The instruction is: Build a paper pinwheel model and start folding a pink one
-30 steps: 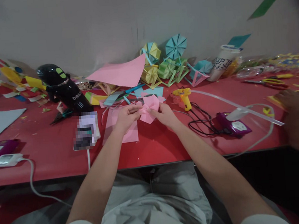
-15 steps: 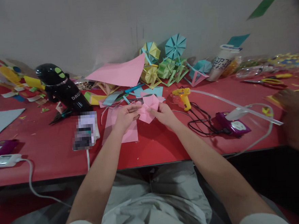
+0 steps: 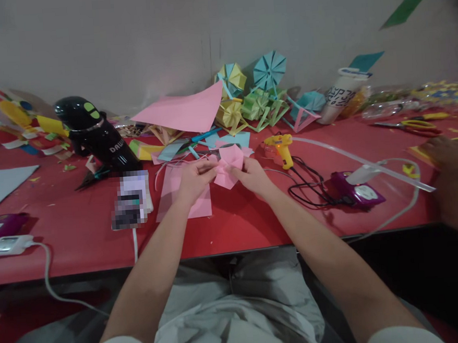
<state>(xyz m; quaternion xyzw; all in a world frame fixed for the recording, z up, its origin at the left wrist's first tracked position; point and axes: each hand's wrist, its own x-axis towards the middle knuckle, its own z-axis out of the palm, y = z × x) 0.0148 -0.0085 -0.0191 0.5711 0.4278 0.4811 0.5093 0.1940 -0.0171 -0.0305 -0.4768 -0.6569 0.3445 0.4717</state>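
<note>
A folded pink paper piece (image 3: 228, 163) is held just above the red table (image 3: 80, 239) between both my hands. My left hand (image 3: 192, 179) pinches its left side with fingers closed. My right hand (image 3: 253, 176) grips its right side, fingers closed too. Under my left hand lies a flat pink sheet (image 3: 179, 193). A yellow glue gun (image 3: 282, 148) stands just right of my right hand.
A black bottle (image 3: 93, 134) and a blurred phone (image 3: 131, 199) sit left. Folded paper pinwheels (image 3: 255, 94) and a large pink sheet (image 3: 185, 112) lie at the back. Cables and a purple device (image 3: 358, 191) lie right. Another person's hand (image 3: 453, 150) rests at the far right.
</note>
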